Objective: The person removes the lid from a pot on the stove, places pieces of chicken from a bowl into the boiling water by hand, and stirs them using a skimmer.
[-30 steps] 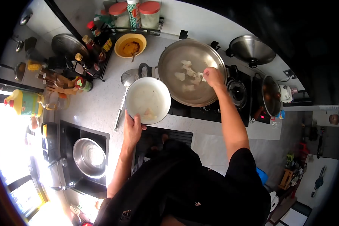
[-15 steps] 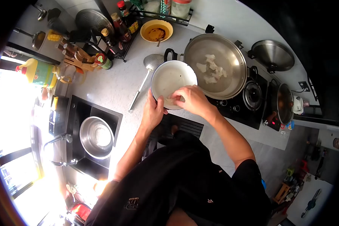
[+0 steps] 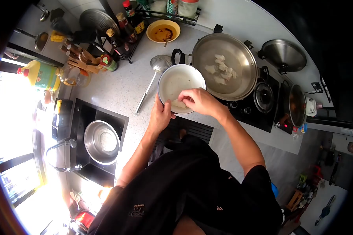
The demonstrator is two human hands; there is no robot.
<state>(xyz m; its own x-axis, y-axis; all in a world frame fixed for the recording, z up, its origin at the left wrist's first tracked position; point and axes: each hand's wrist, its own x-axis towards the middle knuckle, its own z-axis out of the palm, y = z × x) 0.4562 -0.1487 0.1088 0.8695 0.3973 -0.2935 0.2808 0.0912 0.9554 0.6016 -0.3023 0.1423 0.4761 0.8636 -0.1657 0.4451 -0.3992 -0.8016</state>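
A white bowl with a dark rim (image 3: 176, 80) is held in my left hand (image 3: 161, 115), thumb over the near edge and fingers beneath the side. Inside it, my right hand (image 3: 198, 101) has its thumb and fingertips pinched together low near the wall. Pale food pieces (image 3: 178, 103) lie under those fingertips; whether one is between them is hidden. Just beyond, a wide steel pan (image 3: 239, 88) on the stove holds water, with several pale, thin food pieces (image 3: 222, 70) in it. The bowl's right side overlaps the pan's near edge.
A slotted skimmer (image 3: 145, 94) lies on the counter left of the bowl. Behind it stand a yellow bowl of brown sauce (image 3: 163, 31) and several bottles (image 3: 125, 29). A steel basin (image 3: 102, 141) sits in the black sink (image 3: 80, 113). A lid (image 3: 284, 56) hangs on the wall.
My right fingertips have lifted slightly off the pale pieces in the bowl. Pieces in the pan have spread and shifted a little. My left hand keeps its hold on the bowl.
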